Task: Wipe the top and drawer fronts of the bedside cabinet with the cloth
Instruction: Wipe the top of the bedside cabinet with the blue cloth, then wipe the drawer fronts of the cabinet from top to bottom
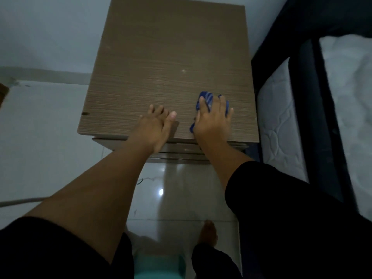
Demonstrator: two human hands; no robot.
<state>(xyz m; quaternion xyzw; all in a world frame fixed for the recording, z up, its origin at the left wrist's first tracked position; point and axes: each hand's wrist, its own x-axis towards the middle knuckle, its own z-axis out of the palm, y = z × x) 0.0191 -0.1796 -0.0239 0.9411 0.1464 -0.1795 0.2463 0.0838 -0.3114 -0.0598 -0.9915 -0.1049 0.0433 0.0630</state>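
The bedside cabinet [161,67] has a brown wood-grain top, seen from above. A blue striped cloth [207,98] lies near the top's front right corner. My right hand [213,121] presses flat on the cloth, fingers spread over it. My left hand [155,127] rests flat on the bare top near the front edge, just left of the right hand, holding nothing. Only thin top edges of the drawer fronts [181,153] show below the front edge.
A bed with a dark frame [314,97] and a white quilted mattress [281,121] stands close against the cabinet's right side. A pale wall [50,33] is behind and to the left. Glossy floor tiles [181,198] and my bare foot [209,232] lie below.
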